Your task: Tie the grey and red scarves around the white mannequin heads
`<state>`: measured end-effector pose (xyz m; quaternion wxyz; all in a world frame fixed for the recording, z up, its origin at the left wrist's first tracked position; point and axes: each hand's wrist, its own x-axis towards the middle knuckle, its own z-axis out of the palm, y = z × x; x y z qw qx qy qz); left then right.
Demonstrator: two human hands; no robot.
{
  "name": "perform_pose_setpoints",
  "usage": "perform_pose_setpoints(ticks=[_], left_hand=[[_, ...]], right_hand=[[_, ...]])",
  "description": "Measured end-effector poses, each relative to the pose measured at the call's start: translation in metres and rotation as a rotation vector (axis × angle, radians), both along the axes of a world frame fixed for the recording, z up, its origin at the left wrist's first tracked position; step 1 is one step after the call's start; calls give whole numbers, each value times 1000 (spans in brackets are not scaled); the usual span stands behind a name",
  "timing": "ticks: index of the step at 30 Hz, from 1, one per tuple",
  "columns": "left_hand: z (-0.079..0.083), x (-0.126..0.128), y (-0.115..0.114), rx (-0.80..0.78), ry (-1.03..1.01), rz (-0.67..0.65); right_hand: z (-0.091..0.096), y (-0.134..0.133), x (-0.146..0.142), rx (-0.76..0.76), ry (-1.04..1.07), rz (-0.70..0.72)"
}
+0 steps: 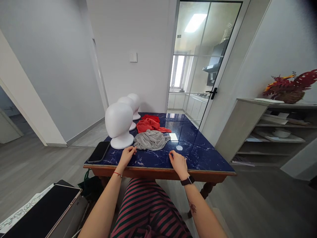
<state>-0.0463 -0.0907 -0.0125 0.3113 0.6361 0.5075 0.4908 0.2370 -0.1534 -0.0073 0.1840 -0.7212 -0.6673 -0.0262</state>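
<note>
My left hand rests on the blue marble table near its front edge, fingers loosely curled, empty, just short of a crumpled grey cloth. My right hand lies on the table a little to the right, fingers bent down onto the top, holding nothing. Behind the grey cloth lie an orange cloth and a red cloth. Three white foam heads stand in a row at the left: the nearest, a middle one and a far one.
A black phone lies at the table's front left corner. A dark laptop sits low at the left by my striped lap. Open shelves with a red plant stand at the right. A glass door is behind the table.
</note>
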Motion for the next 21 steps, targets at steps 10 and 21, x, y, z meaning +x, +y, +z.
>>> perform_pose_setpoints(ticks=[10, 21], left_hand=[[-6, -4, 2, 83, -112, 254], [7, -20, 14, 243, -182, 775]], right_hand=[[-2, 1, 1, 22, -2, 18], [6, 40, 8, -9, 175, 254]])
